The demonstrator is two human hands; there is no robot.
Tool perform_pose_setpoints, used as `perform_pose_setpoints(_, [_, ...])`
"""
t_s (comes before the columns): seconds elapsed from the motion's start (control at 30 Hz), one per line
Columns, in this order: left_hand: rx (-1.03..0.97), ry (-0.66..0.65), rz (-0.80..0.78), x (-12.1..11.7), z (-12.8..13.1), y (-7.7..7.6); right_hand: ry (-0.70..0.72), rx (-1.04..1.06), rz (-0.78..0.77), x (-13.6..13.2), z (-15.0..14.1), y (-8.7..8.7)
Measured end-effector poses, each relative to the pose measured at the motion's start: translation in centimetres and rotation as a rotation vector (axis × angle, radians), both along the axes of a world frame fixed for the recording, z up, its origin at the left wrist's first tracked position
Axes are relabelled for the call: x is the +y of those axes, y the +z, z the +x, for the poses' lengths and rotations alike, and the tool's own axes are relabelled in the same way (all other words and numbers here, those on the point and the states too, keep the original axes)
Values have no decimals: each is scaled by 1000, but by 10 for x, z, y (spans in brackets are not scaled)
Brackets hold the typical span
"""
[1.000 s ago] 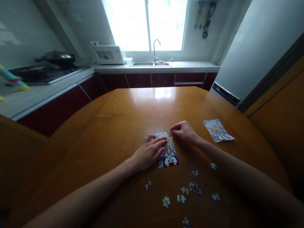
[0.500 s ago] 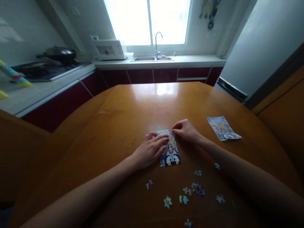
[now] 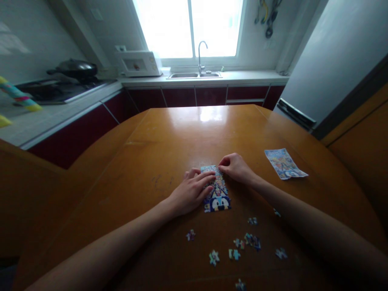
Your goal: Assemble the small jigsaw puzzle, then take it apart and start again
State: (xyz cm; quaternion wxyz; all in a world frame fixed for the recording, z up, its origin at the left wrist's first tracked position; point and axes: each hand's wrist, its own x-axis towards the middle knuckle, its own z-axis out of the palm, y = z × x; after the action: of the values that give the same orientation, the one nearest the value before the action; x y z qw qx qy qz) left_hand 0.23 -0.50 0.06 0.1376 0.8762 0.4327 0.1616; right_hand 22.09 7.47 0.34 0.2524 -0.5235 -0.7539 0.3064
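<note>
A partly assembled jigsaw puzzle [image 3: 220, 198] lies flat on the wooden table, with a blue cartoon dog face at its near end. My left hand [image 3: 194, 190] rests over its left side, fingers stretched out across the pieces. At the upper right edge of the puzzle, my right hand [image 3: 235, 166] has thumb and fingertips pinched together. Whatever sits in that pinch is too small and covered to make out. Several loose puzzle pieces [image 3: 252, 241] lie on the near part of the table, one piece [image 3: 214, 257] showing green and white.
A creased printed picture sheet [image 3: 285, 163] lies on the wooden table [image 3: 169, 137], right of my right hand. Beyond the table are a sink [image 3: 194, 75], a microwave [image 3: 139, 64] and a stove with a black pan [image 3: 72, 68]. A fridge [image 3: 336, 60] stands at the right.
My right hand has shifted very slightly left along the puzzle's edge, and its forearm now covers part of a loose piece. The left hand stays in place.
</note>
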Motion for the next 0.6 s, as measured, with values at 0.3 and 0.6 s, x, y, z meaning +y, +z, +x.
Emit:
perform_pose_setpoints(0.3, [-28,-1,-2,-1,1,1,-18,-90,58,-1,-2,-5])
perform_pose_setpoints(0.6, [-1,-2,-7,0,1,3,2,66,-9,12,9,0])
